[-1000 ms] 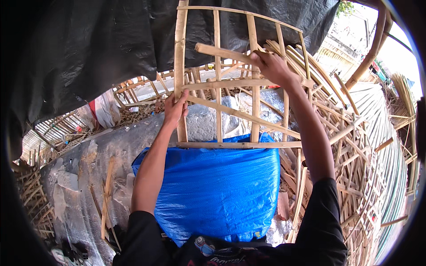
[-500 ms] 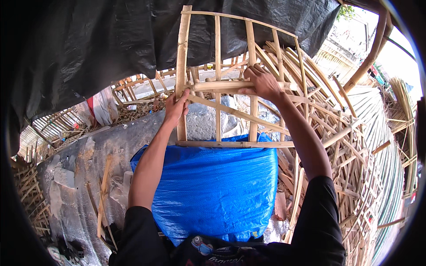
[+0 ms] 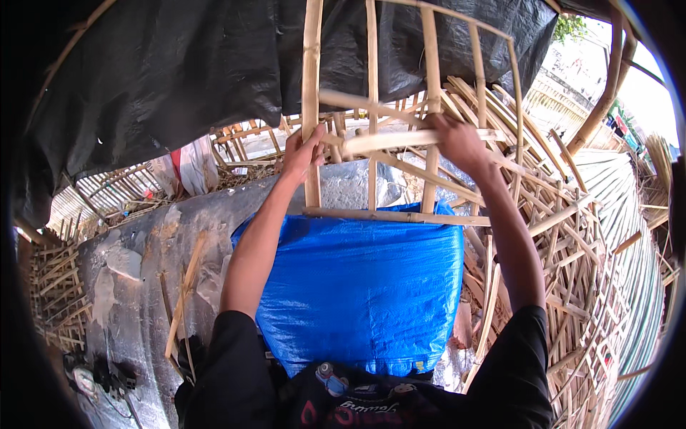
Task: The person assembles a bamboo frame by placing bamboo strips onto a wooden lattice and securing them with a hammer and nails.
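In front of me a ladder-like bamboo frame (image 3: 311, 64) stands upright, its bottom rail along the top edge of a blue plastic sheet (image 3: 357, 286). My left hand (image 3: 304, 154) is closed round the frame's left upright, thumb at the end of a diagonal slat (image 3: 414, 171). My right hand (image 3: 461, 146) grips a short, thick bamboo stick (image 3: 386, 141), blurred by motion, which crosses the frame with its free end near my left hand. Above the stick another blurred slat (image 3: 357, 102) slants across the uprights.
Bamboo lattice pieces (image 3: 572, 257) are heaped at the right beside long strips (image 3: 614, 236). A black tarp (image 3: 179, 86) hangs behind. A grey sheet-covered surface (image 3: 143, 286) lies left, with loose sticks (image 3: 186, 293) on it. More lattice (image 3: 61, 293) stands far left.
The frame and both hands sit higher and further right in view, and the background has shifted too. The stick in my right hand has tilted and blurred; a slanting slat now shows above it.
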Demonstrator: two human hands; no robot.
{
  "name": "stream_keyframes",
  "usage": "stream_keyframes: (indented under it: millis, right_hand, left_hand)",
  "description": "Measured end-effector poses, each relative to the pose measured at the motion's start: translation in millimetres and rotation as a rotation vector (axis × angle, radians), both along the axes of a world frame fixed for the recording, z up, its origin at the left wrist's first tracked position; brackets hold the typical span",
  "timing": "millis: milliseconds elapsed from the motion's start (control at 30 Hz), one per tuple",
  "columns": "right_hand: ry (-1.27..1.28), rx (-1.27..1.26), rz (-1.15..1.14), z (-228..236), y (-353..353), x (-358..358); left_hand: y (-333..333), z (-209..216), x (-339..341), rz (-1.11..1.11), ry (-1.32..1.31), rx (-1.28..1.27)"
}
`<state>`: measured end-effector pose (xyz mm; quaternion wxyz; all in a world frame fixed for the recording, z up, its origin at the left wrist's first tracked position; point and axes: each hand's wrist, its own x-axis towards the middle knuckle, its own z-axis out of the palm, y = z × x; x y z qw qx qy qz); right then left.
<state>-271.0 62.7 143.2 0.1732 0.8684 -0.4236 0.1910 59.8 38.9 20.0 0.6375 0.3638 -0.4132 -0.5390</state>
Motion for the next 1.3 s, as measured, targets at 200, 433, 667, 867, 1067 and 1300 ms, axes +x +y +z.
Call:
stream_keyframes:
  millis: [200,433,667,867,1067,1300]
  right_hand:
    - [-0.720,-0.247,-0.132,66.6,68.5,-53.2]
    - [-0.685,-0.226,-0.337,50.8,93.6,-105.9]
    - [-0.645,0.144,-0.219,20.8,51.5,-101.3]
    - [-0.372,0.003,-0.261,-8.9,62.7,-117.7]
    - [-0.607,0.390,-0.357,-104.5,63.6,-145.1]
    - [-0.678,0.517,-0.404,-201.0,52.4,-165.6]
  left_hand:
    - [16.4,80.4,19.9,0.128,-0.081,-0.192]
    - [27.6,169.4,60.7,0.166,-0.013,-0.279]
    - [55.6,150.1,83.2,0.207,-0.044,-0.151]
    - [58.4,81.9,72.1,0.122,-0.132,-0.016]
    - [79.5,-17.4,52.7,0.042,-0.237,0.235]
    - [100.4,-95.5,22.0,0.109,-0.072,0.417]
